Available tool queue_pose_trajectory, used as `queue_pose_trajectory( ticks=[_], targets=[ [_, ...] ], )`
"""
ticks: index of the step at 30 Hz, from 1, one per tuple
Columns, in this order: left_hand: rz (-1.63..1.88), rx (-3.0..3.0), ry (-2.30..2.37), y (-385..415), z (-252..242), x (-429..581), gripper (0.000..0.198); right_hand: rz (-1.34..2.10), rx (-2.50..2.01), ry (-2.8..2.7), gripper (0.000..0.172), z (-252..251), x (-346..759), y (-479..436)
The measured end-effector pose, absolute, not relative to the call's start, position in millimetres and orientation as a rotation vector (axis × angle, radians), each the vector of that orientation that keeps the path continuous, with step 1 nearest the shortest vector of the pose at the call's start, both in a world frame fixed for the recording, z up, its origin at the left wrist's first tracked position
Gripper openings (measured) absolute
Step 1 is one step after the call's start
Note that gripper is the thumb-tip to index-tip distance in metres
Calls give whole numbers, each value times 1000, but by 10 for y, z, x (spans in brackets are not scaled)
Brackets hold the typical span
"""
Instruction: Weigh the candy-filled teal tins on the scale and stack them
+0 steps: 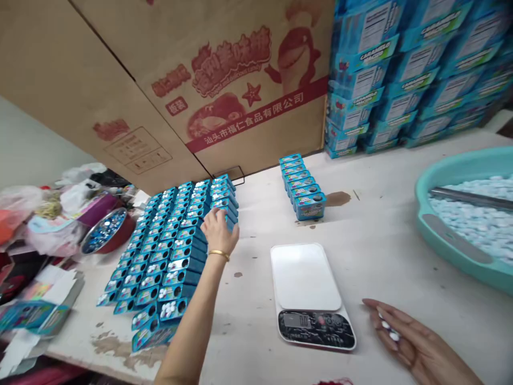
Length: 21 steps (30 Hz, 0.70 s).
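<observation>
White mints lie in the curled fingers of the right hand, which is loosely closed around them, low over the tabletop. Just beside it sits a white digital kitchen scale. The left hand, a gold bangle on its wrist, reaches across with fingers spread on a blue tin; whether it grips cannot be told. That tin belongs to tight rows of blue candy tins, some showing mints in their openings. Farther off are a short row of tins, a teal basin heaped with pale candies, a steel bowl, a red-printed cardboard carton and stacked blue boxes.
</observation>
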<state>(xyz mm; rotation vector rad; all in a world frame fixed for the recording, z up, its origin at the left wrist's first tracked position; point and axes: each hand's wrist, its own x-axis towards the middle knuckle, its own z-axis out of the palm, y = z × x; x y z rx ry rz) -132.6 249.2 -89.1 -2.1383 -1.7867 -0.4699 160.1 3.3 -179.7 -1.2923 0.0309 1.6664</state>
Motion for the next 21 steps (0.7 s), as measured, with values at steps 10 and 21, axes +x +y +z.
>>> queue_pose_trajectory(
  ticks=[10, 21],
  targets=[
    [-33, -2452, -1442, 2223, -619, -1421, 9, 1592, -1197, -107, 32, -1711, 1543, 69],
    [205, -2929, -866, 1451, -444, -170, 10, 1522, -1208, -218, 31, -1634, 1541, 75]
  ],
)
